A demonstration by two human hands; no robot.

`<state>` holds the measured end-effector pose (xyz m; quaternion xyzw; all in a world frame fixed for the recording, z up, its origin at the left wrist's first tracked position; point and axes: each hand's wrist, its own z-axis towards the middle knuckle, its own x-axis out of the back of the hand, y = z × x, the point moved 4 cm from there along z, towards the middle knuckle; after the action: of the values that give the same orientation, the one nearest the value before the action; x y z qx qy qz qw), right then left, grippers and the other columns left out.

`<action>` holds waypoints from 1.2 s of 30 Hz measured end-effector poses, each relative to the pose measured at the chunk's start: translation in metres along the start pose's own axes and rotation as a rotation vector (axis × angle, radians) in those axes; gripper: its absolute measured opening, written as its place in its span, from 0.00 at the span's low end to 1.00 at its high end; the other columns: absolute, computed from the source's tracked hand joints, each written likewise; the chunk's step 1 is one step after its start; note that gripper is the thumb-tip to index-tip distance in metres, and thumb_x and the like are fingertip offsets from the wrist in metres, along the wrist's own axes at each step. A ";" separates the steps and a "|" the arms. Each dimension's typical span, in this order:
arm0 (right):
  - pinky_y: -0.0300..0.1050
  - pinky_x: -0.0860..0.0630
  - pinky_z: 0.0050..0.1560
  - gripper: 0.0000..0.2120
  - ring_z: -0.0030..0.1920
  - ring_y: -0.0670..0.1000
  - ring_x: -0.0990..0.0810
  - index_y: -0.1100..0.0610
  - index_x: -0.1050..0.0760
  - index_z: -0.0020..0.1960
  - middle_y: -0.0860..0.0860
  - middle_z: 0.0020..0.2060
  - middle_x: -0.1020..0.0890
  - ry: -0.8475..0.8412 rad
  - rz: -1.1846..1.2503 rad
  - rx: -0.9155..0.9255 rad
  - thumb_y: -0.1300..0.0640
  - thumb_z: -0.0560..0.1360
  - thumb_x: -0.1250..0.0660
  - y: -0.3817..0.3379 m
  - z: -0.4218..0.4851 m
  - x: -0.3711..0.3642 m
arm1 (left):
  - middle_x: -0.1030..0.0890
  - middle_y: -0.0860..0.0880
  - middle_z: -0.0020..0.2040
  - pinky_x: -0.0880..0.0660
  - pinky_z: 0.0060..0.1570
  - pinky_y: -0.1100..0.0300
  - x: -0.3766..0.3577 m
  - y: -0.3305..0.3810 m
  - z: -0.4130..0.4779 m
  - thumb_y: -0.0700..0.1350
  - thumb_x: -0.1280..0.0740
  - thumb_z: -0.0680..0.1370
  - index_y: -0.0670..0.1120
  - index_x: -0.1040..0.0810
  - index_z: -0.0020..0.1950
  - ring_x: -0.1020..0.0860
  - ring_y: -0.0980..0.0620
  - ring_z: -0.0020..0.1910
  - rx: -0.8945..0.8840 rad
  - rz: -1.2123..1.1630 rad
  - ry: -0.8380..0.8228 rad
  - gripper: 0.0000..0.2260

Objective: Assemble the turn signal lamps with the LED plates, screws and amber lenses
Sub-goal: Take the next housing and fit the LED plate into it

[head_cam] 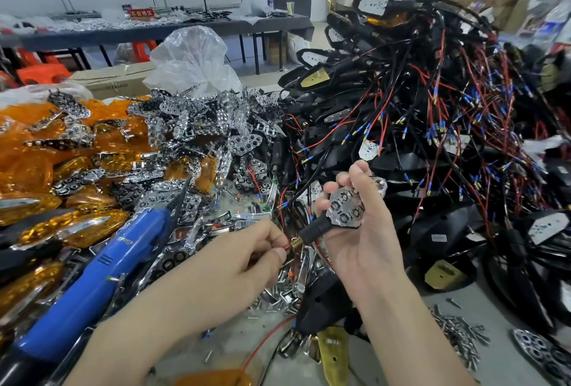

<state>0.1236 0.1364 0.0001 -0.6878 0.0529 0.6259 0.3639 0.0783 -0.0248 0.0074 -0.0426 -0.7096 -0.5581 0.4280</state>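
My right hand [358, 231] grips a black turn signal lamp [343, 215] with a chrome LED reflector plate seated in its face, held above the bench at centre. The lamp's black stem points left and ends in a brass threaded tip [296, 243]. My left hand [262, 249] pinches the red wire right at that tip. Amber lenses [46, 169] lie heaped at the left. Loose chrome reflector plates [197, 126] are piled behind them. A scatter of screws [457, 333] lies at the lower right.
A blue electric screwdriver [102, 274] lies slanted under my left forearm. A tall heap of black lamp housings with red and black wires [432, 107] fills the right side. A clear plastic bag [194, 58] and a cardboard box [114, 77] stand behind the piles.
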 end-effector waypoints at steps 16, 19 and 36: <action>0.41 0.22 0.35 0.07 0.35 0.48 0.20 0.49 0.15 0.42 0.48 0.35 0.22 -0.084 -0.096 -0.038 0.60 0.74 0.29 0.014 -0.003 0.001 | 0.18 0.52 0.42 0.25 0.36 0.62 0.002 0.021 0.002 0.63 0.39 0.77 0.62 0.25 0.51 0.22 0.54 0.34 -0.006 -0.138 0.320 0.08; 0.43 0.19 0.44 0.06 0.37 0.48 0.20 0.48 0.16 0.46 0.48 0.37 0.21 -0.113 -0.119 -0.080 0.58 0.75 0.29 0.023 -0.006 0.001 | 0.17 0.54 0.44 0.20 0.46 0.51 -0.007 0.020 0.006 0.66 0.37 0.76 0.60 0.24 0.49 0.19 0.49 0.42 0.045 -0.266 0.295 0.12; 0.46 0.18 0.49 0.07 0.52 0.52 0.14 0.48 0.14 0.48 0.49 0.47 0.15 -0.130 -0.118 -0.150 0.54 0.70 0.23 0.034 -0.011 0.001 | 0.24 0.58 0.31 0.32 0.28 0.72 -0.012 0.016 0.011 0.50 0.36 0.82 0.47 0.22 0.54 0.27 0.63 0.27 0.125 -0.415 0.237 0.08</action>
<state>0.1155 0.1059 -0.0161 -0.6732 -0.0584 0.6487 0.3501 0.0882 -0.0044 0.0121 0.1965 -0.6811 -0.5901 0.3863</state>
